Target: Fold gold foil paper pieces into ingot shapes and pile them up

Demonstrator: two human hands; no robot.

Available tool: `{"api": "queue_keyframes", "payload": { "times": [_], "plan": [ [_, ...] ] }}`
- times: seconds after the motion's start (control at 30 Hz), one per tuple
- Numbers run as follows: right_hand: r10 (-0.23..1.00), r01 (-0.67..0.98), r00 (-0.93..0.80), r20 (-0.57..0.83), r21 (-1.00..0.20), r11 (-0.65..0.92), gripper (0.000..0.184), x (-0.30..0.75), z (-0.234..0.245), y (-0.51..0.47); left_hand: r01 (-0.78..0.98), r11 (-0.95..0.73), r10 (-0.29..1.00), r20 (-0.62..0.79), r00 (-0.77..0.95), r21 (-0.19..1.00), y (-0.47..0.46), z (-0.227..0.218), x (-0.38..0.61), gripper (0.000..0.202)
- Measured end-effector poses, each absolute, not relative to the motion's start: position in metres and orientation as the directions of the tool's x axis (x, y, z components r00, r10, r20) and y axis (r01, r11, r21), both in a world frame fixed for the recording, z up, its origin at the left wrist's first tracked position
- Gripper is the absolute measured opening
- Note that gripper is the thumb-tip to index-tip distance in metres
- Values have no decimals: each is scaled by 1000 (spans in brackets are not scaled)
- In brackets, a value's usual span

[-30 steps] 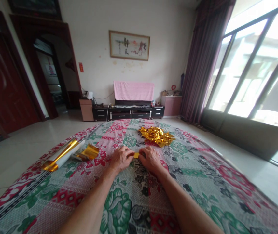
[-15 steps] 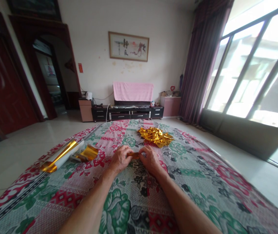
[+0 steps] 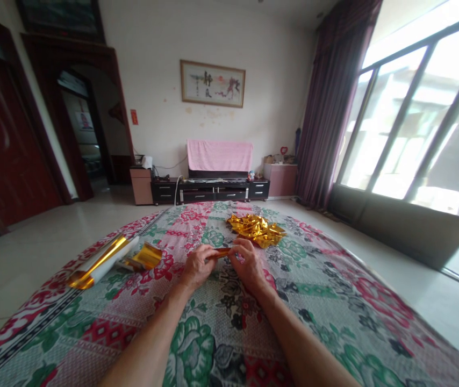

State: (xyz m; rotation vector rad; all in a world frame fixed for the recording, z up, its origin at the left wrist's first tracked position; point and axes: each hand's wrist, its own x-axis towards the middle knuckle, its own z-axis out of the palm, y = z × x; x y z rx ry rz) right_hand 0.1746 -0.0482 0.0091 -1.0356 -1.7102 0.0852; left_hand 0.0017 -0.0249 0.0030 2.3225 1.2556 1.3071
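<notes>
Between my two hands, a narrow folded strip of gold foil paper (image 3: 222,252) is stretched just above the patterned cloth. My left hand (image 3: 200,264) pinches its left end, and my right hand (image 3: 247,262) pinches the right end. Fingers and thumbs cover both ends of the strip. Beyond my right hand lies a heap of folded gold foil pieces (image 3: 256,229). To the left of my left hand rest some curled gold foil sheets (image 3: 145,257), and further left a roll of foil paper (image 3: 102,263) shows gold and white sides.
A floral cloth (image 3: 193,344) covers the wide surface in front of me. Past its far edge stand a low black TV cabinet (image 3: 201,194) and a screen draped with a pink towel (image 3: 220,155). Purple curtains (image 3: 320,118) and large windows are on the right.
The strip's right end has risen slightly, and my right fingers have shifted on it. The whole view has tilted up a little. The foil heap and roll stay in place.
</notes>
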Motion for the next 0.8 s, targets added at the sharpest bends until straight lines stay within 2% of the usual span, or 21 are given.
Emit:
{"api": "queue_keyframes", "payload": {
  "times": [0.13,0.23,0.37,0.53,0.63,0.8],
  "plan": [
    [646,582,-11,763,-521,625,10,174,10,-48,624,-603,729,662,176,497,-24,4,0,22],
    [647,578,12,762,-533,618,11,174,9,-46,630,-584,747,642,171,512,-25,5,1,22],
    [662,558,4,750,-550,621,13,174,8,-45,589,-572,771,620,148,571,-26,5,5,18],
    [705,515,0,710,-604,608,13,174,6,-45,457,-558,807,581,106,692,-25,2,8,16],
    [741,499,24,671,-651,572,14,175,5,-43,472,-608,758,644,105,638,-25,2,8,14],
    [829,496,27,558,-728,474,27,176,2,-40,523,-617,725,683,88,588,-24,6,7,15]
  ]
}}
